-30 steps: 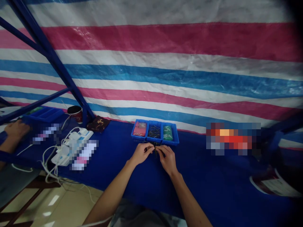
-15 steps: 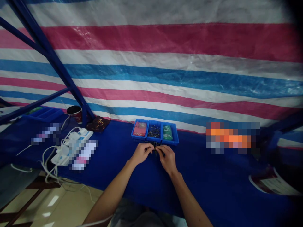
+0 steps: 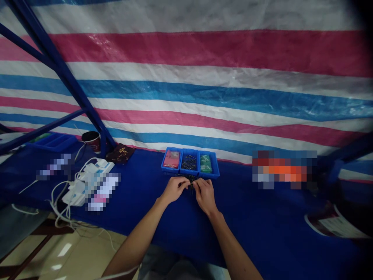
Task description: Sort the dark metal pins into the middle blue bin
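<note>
My left hand (image 3: 174, 189) and my right hand (image 3: 205, 194) meet fingertip to fingertip over the blue table, just in front of three blue bins. Both are closed in a pinch; what they hold is too small to make out. Thin dark screw-like pieces (image 3: 191, 178) lie at and behind my fingertips, partly hidden by them. In the left bin (image 3: 169, 170) is a pink packet (image 3: 171, 160). Similar loose thin pieces (image 3: 189, 162) fill the middle bin (image 3: 189, 172). The right bin (image 3: 216, 165) contains a green packet (image 3: 205, 164) with pale pieces.
On the left lie a white power strip (image 3: 77, 192) with tangled cables, a blurred-out phone-like item (image 3: 103, 192) and a dark brown packet (image 3: 120, 153). A dark cup (image 3: 91, 142) stands by the blue frame post (image 3: 72, 85). At right is a dark red tub (image 3: 338, 221). Striped sheeting (image 3: 204, 93) hangs behind.
My right fingers have shifted slightly at the pinch; my left hand has barely moved. Another person's hand, at the far left one second ago, is out of view.
</note>
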`<state>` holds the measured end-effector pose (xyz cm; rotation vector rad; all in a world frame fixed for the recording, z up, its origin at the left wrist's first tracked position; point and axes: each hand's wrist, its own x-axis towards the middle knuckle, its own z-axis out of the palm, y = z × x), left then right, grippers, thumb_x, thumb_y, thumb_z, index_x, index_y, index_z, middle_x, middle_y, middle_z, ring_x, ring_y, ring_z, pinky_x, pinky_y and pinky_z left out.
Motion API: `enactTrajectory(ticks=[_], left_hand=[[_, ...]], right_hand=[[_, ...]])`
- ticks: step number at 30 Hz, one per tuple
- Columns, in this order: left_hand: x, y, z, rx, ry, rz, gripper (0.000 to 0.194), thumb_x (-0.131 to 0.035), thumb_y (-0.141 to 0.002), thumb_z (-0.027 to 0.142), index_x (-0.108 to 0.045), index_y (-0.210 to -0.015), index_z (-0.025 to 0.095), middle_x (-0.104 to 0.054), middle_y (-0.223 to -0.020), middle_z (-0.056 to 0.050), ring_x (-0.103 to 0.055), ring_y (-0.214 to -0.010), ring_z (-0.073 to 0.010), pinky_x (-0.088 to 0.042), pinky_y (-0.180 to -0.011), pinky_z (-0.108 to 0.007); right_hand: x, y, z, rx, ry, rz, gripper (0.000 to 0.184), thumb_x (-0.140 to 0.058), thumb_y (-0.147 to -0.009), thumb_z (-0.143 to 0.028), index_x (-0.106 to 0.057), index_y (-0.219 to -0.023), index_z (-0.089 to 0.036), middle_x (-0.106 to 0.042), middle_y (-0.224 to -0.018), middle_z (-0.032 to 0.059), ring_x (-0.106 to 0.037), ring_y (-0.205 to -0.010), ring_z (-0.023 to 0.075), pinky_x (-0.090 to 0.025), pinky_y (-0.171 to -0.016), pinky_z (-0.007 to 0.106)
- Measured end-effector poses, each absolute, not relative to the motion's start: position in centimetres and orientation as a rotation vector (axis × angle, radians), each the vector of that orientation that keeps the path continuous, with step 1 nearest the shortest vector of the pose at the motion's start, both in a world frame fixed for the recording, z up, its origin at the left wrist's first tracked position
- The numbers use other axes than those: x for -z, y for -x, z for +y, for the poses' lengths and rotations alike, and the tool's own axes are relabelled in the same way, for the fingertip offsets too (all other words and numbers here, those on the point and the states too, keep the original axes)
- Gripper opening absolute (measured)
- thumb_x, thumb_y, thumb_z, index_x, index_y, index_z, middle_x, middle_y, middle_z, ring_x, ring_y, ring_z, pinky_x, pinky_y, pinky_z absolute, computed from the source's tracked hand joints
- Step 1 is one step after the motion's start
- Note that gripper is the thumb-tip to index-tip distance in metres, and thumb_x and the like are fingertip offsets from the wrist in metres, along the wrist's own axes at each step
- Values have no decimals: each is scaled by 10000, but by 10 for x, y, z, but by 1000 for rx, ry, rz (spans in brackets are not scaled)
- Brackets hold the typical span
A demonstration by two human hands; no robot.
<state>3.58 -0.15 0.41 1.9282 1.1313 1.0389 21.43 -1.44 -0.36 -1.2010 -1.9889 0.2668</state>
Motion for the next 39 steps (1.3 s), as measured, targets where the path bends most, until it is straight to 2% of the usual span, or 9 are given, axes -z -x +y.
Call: enactTrajectory(ticks=[4,7,13,17,25,28,31,34,39], left_hand=[[-5,-36,-2,-1037,-1919,1129,289,-548,-969,332,-714,-816,152,-683,-699,-16,-597,-638,-125,-407,-640,-219],[-4,-36,-2,-1033,-1913,1143,306,-541,-972,355,-714,-824,150,-678,-687,-17,-586,-620,-122,-401,-628,-218],[-5,-33,-2,-1087,-1815,1139,343,-487,-993,412,-708,-966,151,-662,-688,-12,-551,-577,-110,-411,-605,-207],[-3,-32,-1,-1145,-1735,1201,365,-462,-998,439,-687,-1023,153,-642,-657,0,-528,-544,-105,-408,-579,-202],[1,-28,3,-1274,-1674,1457,389,-488,-970,466,-718,-910,158,-511,-552,33,-456,-520,-109,-359,-560,-217],[1,-29,4,-1274,-1680,1506,361,-534,-943,446,-733,-873,153,-487,-546,38,-409,-515,-104,-333,-554,-224],[3,-30,5,-1212,-1704,1492,310,-591,-907,416,-737,-844,151,-461,-525,52,-408,-506,-95,-334,-559,-219],[4,-30,6,-1128,-1739,1448,247,-633,-878,377,-743,-851,158,-489,-529,58,-443,-511,-90,-354,-572,-210],[5,-23,7,-953,-1846,1375,196,-662,-852,307,-772,-940,170,-565,-587,42,-498,-547,-94,-387,-608,-210]], right_hand=[[4,-215,-14,-257,1213,-2004,365,-369,-1054,-265,-522,-730,-196,-570,-679,-1,-527,-649,151,-311,-713,323],[6,-216,-13,-275,1195,-1993,360,-382,-1052,-270,-544,-739,-198,-578,-680,1,-534,-651,155,-324,-716,328],[2,-216,-12,-218,1119,-1841,196,-493,-1014,-265,-668,-943,-212,-708,-877,43,-637,-805,191,-390,-783,353],[-11,-218,-3,-126,1163,-1740,184,-530,-995,-284,-702,-977,-223,-728,-927,61,-662,-871,214,-408,-840,380],[-35,-210,42,3,1298,-1680,212,-566,-976,-356,-731,-942,-227,-711,-950,61,-598,-922,235,-370,-846,383],[-35,-212,45,2,1324,-1718,234,-526,-991,-333,-738,-998,-233,-701,-974,68,-591,-934,237,-377,-834,382],[-26,-223,30,-87,1308,-1666,269,-478,-1005,-325,-723,-1006,-213,-688,-919,65,-612,-829,206,-416,-819,367],[-14,-237,10,-249,1243,-1638,281,-486,-997,-365,-708,-974,-194,-667,-827,62,-599,-703,189,-464,-693,322],[-2,-243,-5,-358,1275,-1611,316,-573,-953,-438,-641,-752,-203,-614,-660,15,-543,-580,160,-439,-590,290]])
